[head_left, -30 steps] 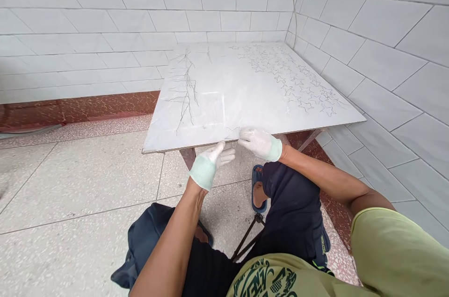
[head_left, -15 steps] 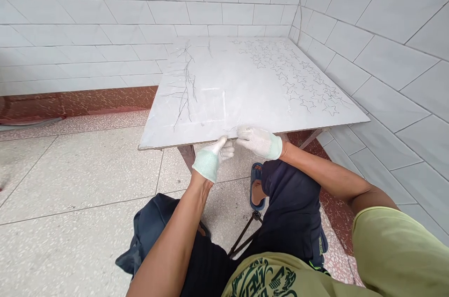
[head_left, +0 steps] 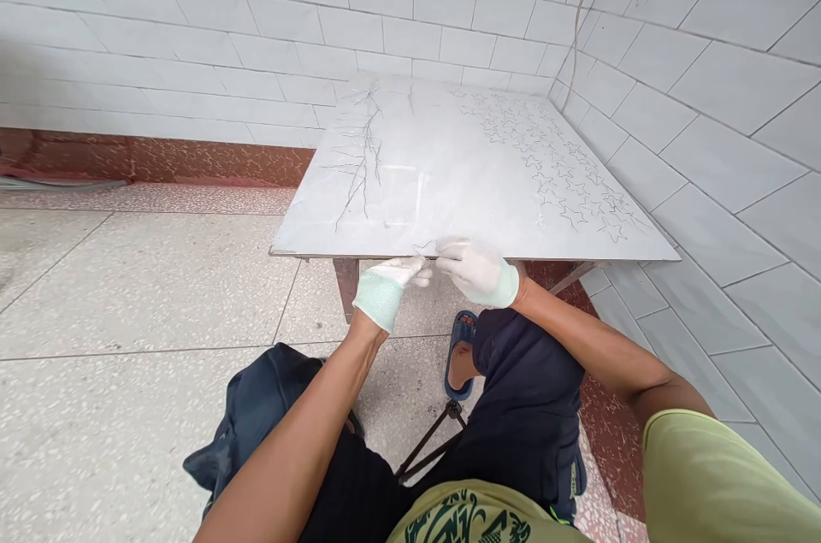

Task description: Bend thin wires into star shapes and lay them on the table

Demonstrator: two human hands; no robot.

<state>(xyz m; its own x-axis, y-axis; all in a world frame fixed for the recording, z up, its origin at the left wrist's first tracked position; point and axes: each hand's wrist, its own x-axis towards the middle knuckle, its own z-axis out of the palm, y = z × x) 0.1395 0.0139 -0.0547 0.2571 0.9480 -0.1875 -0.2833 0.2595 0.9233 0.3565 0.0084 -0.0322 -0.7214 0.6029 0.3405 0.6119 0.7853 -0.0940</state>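
Head view shows both gloved hands meeting at the near edge of a white board [head_left: 475, 209], seemingly so the fingertips can work together on one thin bent wire [head_left: 423, 247], which lies in the small gap between them. The left hand [head_left: 398, 271] sits at and just under the edge, thumb and fingers drawn nearly together, apparently pinching the wire. The right hand [head_left: 471, 271] reaches slightly over the edge, its fingers bunched to a point and seeming to grip the wire's other side, though the exact contact is too fine to make out. Up and right of the right hand, wire stars [head_left: 574, 192] lie spread flat, probably to avoid tangling; ahead of the left hand, loose wire strands [head_left: 365, 145] form a long line, likely placed within that hand's easy reach.
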